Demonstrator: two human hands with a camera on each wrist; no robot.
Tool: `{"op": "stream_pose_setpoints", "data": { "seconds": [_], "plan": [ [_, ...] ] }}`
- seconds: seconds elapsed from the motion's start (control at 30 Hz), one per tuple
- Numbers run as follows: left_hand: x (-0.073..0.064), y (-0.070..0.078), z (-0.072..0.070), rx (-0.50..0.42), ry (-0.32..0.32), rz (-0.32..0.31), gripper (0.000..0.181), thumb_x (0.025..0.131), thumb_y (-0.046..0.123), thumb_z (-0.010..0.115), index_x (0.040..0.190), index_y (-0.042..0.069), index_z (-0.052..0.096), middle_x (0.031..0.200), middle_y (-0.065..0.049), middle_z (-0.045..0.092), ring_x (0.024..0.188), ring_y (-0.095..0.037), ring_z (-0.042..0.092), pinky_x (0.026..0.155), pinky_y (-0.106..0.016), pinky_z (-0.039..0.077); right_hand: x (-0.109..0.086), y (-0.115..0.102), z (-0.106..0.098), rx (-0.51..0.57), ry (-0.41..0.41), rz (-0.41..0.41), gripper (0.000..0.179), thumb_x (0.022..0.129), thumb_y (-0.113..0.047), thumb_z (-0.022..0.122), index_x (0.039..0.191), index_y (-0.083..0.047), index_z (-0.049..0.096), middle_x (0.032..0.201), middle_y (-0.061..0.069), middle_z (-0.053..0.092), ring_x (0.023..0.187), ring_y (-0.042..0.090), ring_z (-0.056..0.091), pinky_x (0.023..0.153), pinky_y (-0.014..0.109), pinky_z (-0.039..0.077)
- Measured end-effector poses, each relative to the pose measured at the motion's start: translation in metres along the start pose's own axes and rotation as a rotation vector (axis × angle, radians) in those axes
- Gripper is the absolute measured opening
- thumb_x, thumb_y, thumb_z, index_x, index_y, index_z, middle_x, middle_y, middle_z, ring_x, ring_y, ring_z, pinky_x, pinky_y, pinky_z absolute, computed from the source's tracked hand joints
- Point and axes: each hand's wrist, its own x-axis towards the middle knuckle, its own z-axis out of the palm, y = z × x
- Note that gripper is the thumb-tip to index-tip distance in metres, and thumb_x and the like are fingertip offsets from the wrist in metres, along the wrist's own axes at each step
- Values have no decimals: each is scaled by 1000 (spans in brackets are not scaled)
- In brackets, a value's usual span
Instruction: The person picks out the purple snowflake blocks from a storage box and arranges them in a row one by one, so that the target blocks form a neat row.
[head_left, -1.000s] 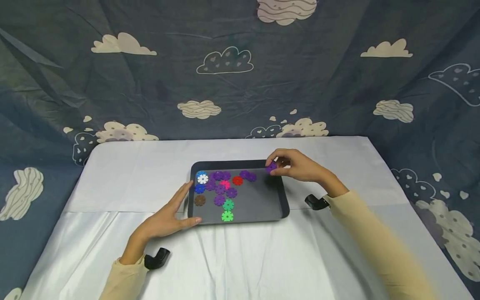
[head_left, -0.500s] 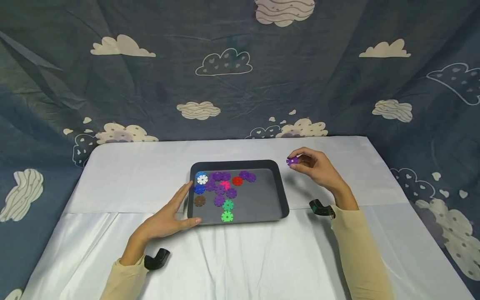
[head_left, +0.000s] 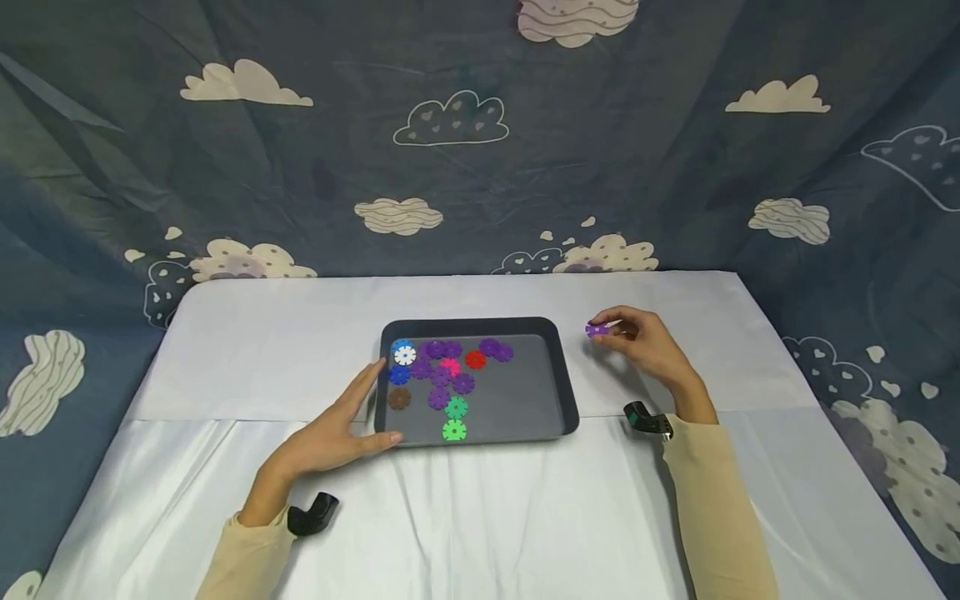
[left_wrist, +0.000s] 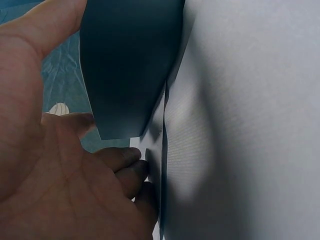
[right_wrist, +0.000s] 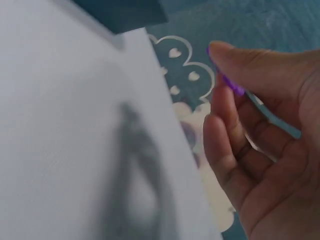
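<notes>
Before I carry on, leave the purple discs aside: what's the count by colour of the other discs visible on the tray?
White disc: 1
Blue discs, light and dark: 2
Brown disc: 1
Pink disc: 1
Red disc: 1
Green discs: 2
Total visible on the tray, without purple: 8

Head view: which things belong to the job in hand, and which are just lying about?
Likely part of the job:
purple disc, pinched by the right fingers
dark tray, touched by the left fingers
other discs, in the tray

Just surroundings:
white tablecloth
cloud-patterned backdrop
black wrist devices
</notes>
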Motion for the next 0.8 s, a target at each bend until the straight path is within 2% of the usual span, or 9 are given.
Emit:
{"op": "stream_pose_setpoints", "data": {
  "seconds": [0.1,0.2,0.33,0.5,0.8],
  "plan": [
    [-1,0,-1,10,-2,-9,109,87,47,76,163,26,0,168,-18,-4,153,-46,3,113,-75,16,4,5,1,-48,-13,36,31,90,-17,77,117,-2,69,110,17,71,85,17,66,72,21,48],
    [-1,-1,-1,8,-1,-7,109,87,47,76,163,26,0,169,-18,-4,153,-46,3,113,-75,16,5,8,1,-87,-30,31,30,94,-23,73,117,-4,71,112,17,72,88,23,67,74,22,47],
    [1,0,-1,6,5,3,109,87,47,76,163,27,0,169,-17,-3,153,-45,4,114,-74,17,6,11,0,-117,-38,-5,23,98,-15,67,116,-2,72,114,18,73,90,27,68,77,20,46],
    [1,0,-3,9,10,-3,109,86,47,76,163,28,0,169,-16,-3,153,-45,4,113,-74,17,8,14,1,-124,-39,-13,22,96,-4,64,117,0,71,115,21,71,88,20,66,76,18,46],
    [-1,1,-2,8,6,19,108,88,45,76,163,23,2,169,-17,-1,153,-45,6,114,-74,18,4,19,3,-65,-31,48,27,94,-7,70,120,0,68,120,22,68,92,1,66,79,13,50]
  ]
}}
